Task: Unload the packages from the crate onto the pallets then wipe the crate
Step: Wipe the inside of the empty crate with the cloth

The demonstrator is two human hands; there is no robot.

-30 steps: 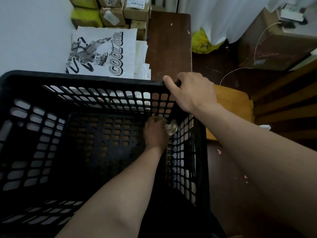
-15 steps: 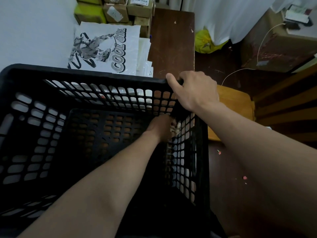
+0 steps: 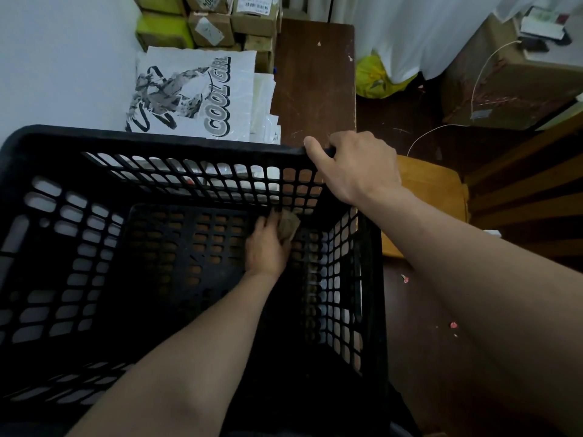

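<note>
A black lattice crate (image 3: 94, 143) fills the lower left of the view, with no packages inside it. My left hand (image 3: 266, 247) reaches deep into the crate's far right corner and holds a small crumpled tan cloth (image 3: 288, 225) against the inner wall. My right hand (image 3: 353, 167) grips the crate's far right rim corner, thumb over the top edge. Beyond the crate, white plastic mailer bags (image 3: 195, 96), the top one printed "COOL GIRL", lie stacked beside several small cardboard boxes (image 3: 220, 23).
A dark brown wooden board (image 3: 315, 83) lies past the crate's far right corner. A yellow bag (image 3: 375, 77) sits under a white curtain. A tan wooden stool (image 3: 432, 197) stands right of the crate. A large cardboard box (image 3: 504, 86) with a white cable stands at far right.
My left hand with the cloth has shifted slightly within the crate's far right corner. My right hand has kept its grip on the rim.
</note>
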